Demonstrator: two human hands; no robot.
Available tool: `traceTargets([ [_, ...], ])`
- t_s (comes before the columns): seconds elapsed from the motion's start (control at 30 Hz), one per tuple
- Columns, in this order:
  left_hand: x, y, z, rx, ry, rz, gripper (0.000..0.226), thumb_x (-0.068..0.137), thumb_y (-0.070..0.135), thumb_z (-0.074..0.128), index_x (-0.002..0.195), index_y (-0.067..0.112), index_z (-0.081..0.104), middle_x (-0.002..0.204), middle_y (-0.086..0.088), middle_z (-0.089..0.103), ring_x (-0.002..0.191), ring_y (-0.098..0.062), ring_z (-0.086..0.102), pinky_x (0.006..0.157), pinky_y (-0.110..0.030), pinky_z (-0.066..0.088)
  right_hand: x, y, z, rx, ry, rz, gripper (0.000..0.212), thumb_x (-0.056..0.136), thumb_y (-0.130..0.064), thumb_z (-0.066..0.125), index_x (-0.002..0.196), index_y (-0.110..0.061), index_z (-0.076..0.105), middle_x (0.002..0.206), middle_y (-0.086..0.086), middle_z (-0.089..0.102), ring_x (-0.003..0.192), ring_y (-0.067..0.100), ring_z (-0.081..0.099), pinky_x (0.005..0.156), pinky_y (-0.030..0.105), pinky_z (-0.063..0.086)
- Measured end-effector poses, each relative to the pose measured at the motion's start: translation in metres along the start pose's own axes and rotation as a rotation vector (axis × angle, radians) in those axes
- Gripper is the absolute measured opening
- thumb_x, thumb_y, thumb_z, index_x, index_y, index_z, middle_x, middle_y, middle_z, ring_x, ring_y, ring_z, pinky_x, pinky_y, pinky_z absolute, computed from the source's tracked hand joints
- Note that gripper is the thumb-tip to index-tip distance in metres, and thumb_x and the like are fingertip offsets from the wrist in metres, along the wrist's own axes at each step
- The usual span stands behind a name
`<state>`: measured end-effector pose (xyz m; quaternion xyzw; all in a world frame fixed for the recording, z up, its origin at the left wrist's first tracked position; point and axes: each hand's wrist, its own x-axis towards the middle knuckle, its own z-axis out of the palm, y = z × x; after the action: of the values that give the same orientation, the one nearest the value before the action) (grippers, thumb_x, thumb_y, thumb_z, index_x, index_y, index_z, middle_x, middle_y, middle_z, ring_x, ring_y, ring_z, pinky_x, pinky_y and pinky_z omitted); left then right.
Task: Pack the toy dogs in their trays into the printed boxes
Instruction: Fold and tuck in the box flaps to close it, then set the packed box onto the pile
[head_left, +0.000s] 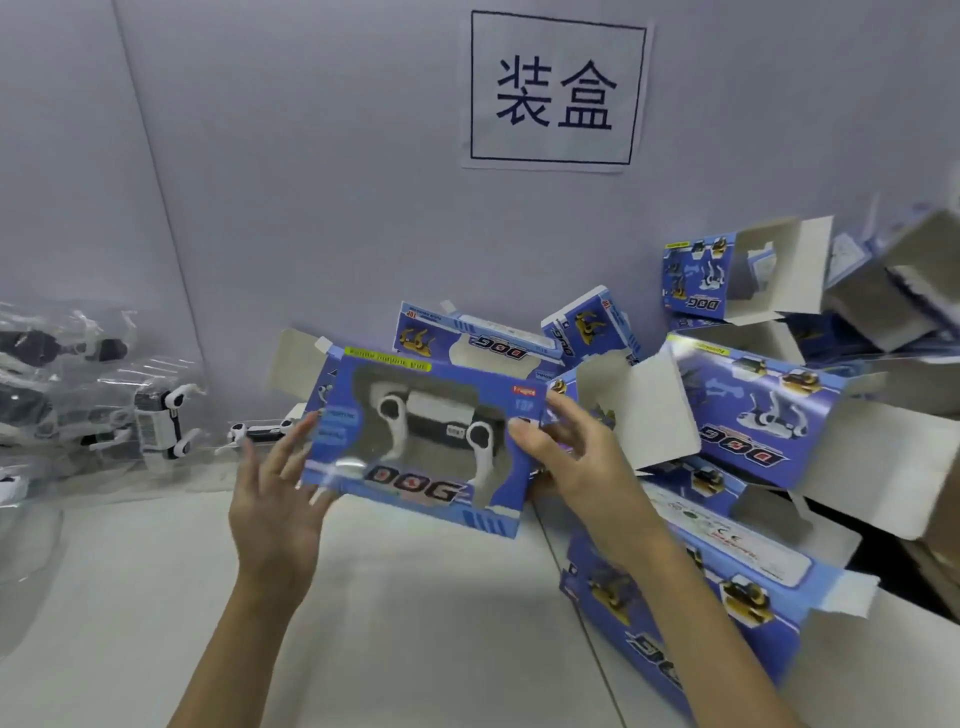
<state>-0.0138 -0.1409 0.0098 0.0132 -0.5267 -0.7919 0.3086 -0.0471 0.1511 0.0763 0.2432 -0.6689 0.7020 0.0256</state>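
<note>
Clearly one box (415, 441) was in hand, held up off the bench (415, 623) with its window toward the camera, and a white-and-black dog (436, 421) showed behind the film, so it looked already loaded. The left hand (275, 499) was spread, its straight fingers laid against the box's left end and lower edge. The right hand (566, 457) had its fingers curled round the right end, pinching it near the "TOP" mark. A flap (296, 364) at the upper left end stood out unfolded; whether the right end was closed could not be told behind the fingers.

I judged the step to be closing this box. The next move would call for tucking that left flap in while the right hand steadied the box, then setting it aside.

More dogs in clear trays (156, 415) lay on the bench to the left, well apart. A heap of empty boxes (753, 415), flaps open, was piled at the right against the wall, below a paper sign (556, 88).
</note>
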Motion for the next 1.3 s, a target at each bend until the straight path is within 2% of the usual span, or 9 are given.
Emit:
traceTargets([
  [0.1,0.008,-0.004,-0.008,-0.062,0.006,-0.065,0.069,0.104,0.063,0.036,0.138,0.010,0.065,0.123,-0.006,0.073,0.097,-0.021,0.075,0.070,-0.025,0.060,-0.019,-0.020,-0.013,0.295,0.265,-0.133,0.063,0.082,-0.037,0.083,0.135,-0.014,0.058,0.106,0.010,0.073,0.092,0.031,0.073,0.089,0.051,0.061],
  [0.27,0.001,-0.013,0.005,0.016,-0.108,-0.135,0.059,0.104,0.062,0.037,0.113,0.015,0.071,0.105,-0.005,0.075,0.076,-0.019,0.073,0.060,-0.022,0.058,-0.039,-0.068,-0.057,0.593,0.539,-0.274,0.036,0.093,-0.017,0.077,0.123,-0.005,0.063,0.119,0.021,0.070,0.114,0.032,0.071,0.093,0.032,0.061],
  [0.4,-0.005,-0.015,0.013,0.058,-0.201,-0.166,0.060,0.105,0.059,0.035,0.109,0.010,0.070,0.098,-0.008,0.075,0.069,-0.019,0.072,0.055,-0.021,0.056,-0.033,-0.094,-0.094,0.740,0.881,-0.427,0.049,0.097,-0.020,0.073,0.140,0.000,0.059,0.130,0.012,0.071,0.117,0.018,0.072,0.101,0.031,0.058],
  [0.6,-0.016,-0.022,0.036,0.265,-0.241,-0.087,0.056,0.101,0.053,0.043,0.109,0.007,0.074,0.103,-0.016,0.073,0.077,-0.028,0.066,0.070,-0.041,0.050,-0.031,-0.072,-0.173,0.898,1.183,-0.244,0.052,0.095,-0.041,0.075,0.135,-0.018,0.053,0.149,0.008,0.059,0.131,0.019,0.063,0.107,0.029,0.053],
  [0.77,-0.029,-0.020,0.054,0.364,-0.295,-0.049,0.039,0.094,0.047,0.054,0.108,0.020,0.079,0.114,-0.013,0.071,0.087,-0.028,0.067,0.070,-0.044,0.053,-0.022,-0.032,-0.180,0.223,1.069,0.216,0.034,0.091,-0.049,0.077,0.085,-0.016,0.068,0.093,-0.001,0.075,0.084,0.016,0.069,0.075,0.033,0.057],
  [0.87,-0.037,-0.022,0.061,0.481,-0.382,0.017,0.023,0.092,0.047,0.072,0.114,0.040,0.076,0.115,0.001,0.070,0.096,-0.023,0.070,0.070,-0.036,0.059,-0.015,-0.017,-0.165,-0.131,0.637,0.187,0.031,0.092,-0.055,0.073,0.095,-0.024,0.072,0.090,-0.019,0.076,0.090,0.004,0.071,0.085,0.041,0.056],
  [0.97,-0.046,-0.029,0.069,0.617,-0.453,0.108,0.045,0.083,0.051,0.073,0.127,0.055,0.063,0.128,0.015,0.062,0.108,-0.013,0.067,0.075,-0.031,0.061,-0.002,-0.004,-0.142,-0.379,0.334,0.095,0.022,0.095,-0.038,0.075,0.112,-0.027,0.069,0.102,-0.024,0.075,0.098,-0.003,0.068,0.086,0.029,0.057],
  [1.2,-0.073,-0.047,0.092,0.882,-0.697,0.527,0.084,0.083,0.075,0.070,0.156,0.052,0.035,0.169,0.013,0.012,0.157,-0.013,0.020,0.117,-0.042,0.036,0.029,0.017,-0.111,-0.599,0.372,0.119,0.012,0.102,-0.028,0.067,0.103,-0.017,0.064,0.107,0.004,0.073,0.089,0.018,0.063,0.072,0.030,0.044],
  [1.3,-0.083,-0.054,0.101,1.062,-0.755,0.803,0.091,0.082,0.079,0.068,0.159,0.048,0.031,0.174,0.006,0.009,0.161,-0.025,0.006,0.118,-0.051,0.025,0.033,0.006,-0.115,-0.765,0.438,0.217,0.028,0.101,-0.033,0.069,0.100,-0.006,0.062,0.101,0.010,0.069,0.093,0.030,0.062,0.074,0.033,0.043],
])
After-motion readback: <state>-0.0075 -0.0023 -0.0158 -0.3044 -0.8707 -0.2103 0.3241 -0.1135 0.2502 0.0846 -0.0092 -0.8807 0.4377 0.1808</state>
